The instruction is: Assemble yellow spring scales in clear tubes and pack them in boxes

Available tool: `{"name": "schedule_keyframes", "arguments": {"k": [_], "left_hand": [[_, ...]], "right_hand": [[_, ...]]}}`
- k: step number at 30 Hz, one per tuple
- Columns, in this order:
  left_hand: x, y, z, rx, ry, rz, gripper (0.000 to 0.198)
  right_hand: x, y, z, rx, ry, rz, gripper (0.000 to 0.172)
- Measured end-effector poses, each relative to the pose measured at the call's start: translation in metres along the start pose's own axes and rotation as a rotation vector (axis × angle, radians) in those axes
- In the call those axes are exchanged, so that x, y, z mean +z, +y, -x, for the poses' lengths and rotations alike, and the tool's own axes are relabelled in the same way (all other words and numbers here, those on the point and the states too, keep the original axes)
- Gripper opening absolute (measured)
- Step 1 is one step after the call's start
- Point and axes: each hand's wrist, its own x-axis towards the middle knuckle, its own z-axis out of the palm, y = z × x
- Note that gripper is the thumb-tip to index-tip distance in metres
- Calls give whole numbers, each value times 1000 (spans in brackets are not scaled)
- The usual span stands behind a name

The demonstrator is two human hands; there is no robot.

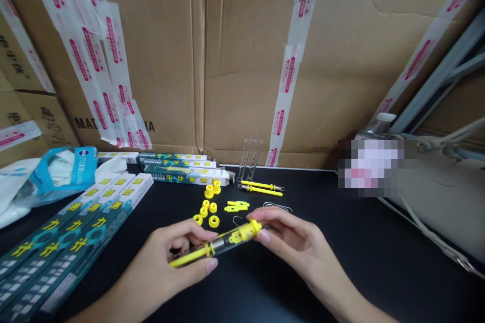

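Together, left hand (pixel 185 252) and right hand (pixel 291 242) pinch a slanted clear tube (pixel 223 245)

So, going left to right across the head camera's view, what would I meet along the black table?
long teal boxes with yellow labels → left hand → clear tube with yellow fittings → right hand → beige cloth
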Motion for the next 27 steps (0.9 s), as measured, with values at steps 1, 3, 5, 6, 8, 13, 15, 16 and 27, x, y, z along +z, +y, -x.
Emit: {"name": "schedule_keyframes", "arguments": {"k": [1,3,5,6,8,13,15,16,27], "left_hand": [[0,1,0,-2,-7,23,25],[0,4,2,-9,-8,65,25],[0,8,4,-25,2,97,25],[0,10,4,-33,5,108,26],[0,12,5,-49,-4,125,27],[0,14,5,-81,-17,110,27],[0,12,4,-85,-21,98,27],[0,11,3,-83,-32,99,26],[-6,-3,-1,-3,-100,236,34]], "right_hand": [[0,-1,0,-16,16,3,17],[0,-2,0,-28,35,-13,17],[0,-1,-1,-8,25,-47,20],[-1,0,-2,10,15,-58,21],[-1,2,-2,41,-1,-52,21],[-2,6,-2,38,-17,37,17],[-3,8,-2,14,-17,78,17],[-3,8,-2,4,-11,92,16],[0,1,1,-89,57,114,19]]}}
